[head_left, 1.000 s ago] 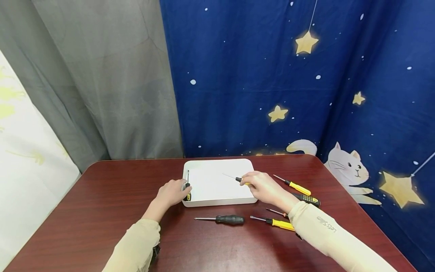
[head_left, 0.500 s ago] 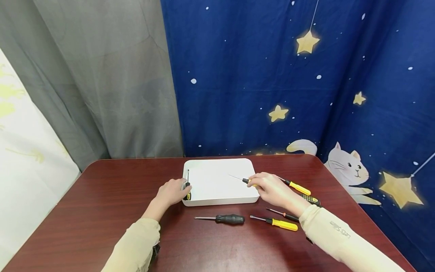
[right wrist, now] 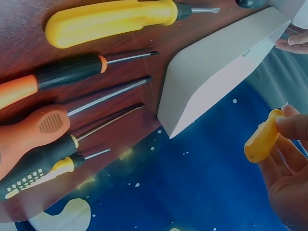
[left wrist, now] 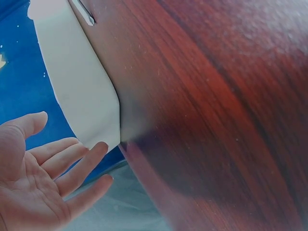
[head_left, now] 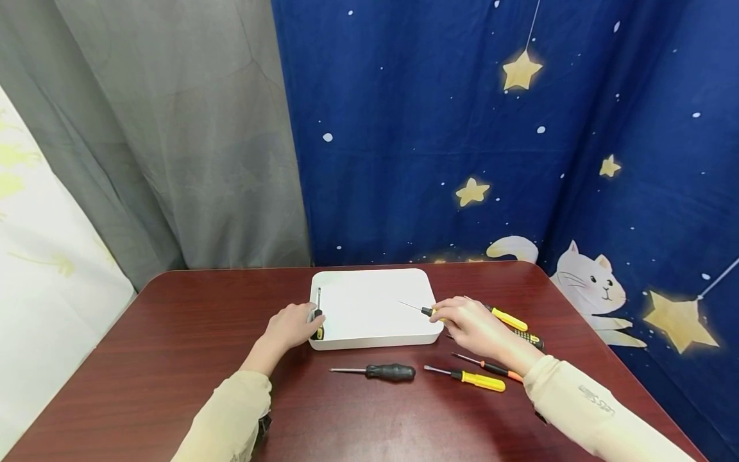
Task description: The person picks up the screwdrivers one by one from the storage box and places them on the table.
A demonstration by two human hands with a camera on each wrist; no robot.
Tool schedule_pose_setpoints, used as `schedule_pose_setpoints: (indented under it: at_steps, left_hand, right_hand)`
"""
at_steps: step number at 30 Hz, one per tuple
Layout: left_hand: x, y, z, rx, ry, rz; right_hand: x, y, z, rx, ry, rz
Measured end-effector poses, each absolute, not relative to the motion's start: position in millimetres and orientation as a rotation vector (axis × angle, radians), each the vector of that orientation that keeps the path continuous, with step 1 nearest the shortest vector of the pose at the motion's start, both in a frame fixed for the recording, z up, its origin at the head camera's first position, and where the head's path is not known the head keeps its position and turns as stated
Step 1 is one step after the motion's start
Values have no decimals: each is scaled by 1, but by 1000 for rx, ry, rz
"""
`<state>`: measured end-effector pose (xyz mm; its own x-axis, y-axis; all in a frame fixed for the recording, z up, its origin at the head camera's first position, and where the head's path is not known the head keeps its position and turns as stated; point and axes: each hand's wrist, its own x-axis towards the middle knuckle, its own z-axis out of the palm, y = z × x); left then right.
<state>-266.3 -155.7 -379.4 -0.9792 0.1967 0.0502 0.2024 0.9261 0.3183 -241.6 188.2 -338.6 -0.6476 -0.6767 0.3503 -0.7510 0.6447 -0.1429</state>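
A shallow white tray (head_left: 369,300) stands at the back middle of the table. My left hand (head_left: 288,326) rests at its left edge, fingers loosely extended; the left wrist view has the fingertips right at the tray's end. Close by the thumb, a black and yellow screwdriver (head_left: 318,333) lies inside along the left wall. Over the tray's right rim, my right hand (head_left: 470,324) pinches a thin screwdriver (head_left: 427,311) between thumb and fingers, its shaft pointing left over the tray. Its yellow handle (right wrist: 262,139) shows best in the right wrist view; fingers cover part of it.
In front of the tray lie a black-handled screwdriver (head_left: 391,373) and a yellow-handled one (head_left: 482,381). To the right are a black and orange screwdriver (head_left: 496,368), a yellow-handled one (head_left: 509,319), a black one with yellow dots (head_left: 530,339), and an orange-handled one (right wrist: 33,130).
My right hand has moved rightward with the thin screwdriver, from over the tray to its right rim. More of the black and orange screwdriver shows. The left hand has stayed put.
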Motion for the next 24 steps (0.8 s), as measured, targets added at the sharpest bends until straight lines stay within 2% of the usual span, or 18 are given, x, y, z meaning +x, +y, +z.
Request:
schedule_pose_setpoints:
  at_steps: [24]
  left_hand:
    - [-266,-156,-377,-319,-3070,-508]
  right_hand:
    - [-226,219,-355,1211,-2546,448]
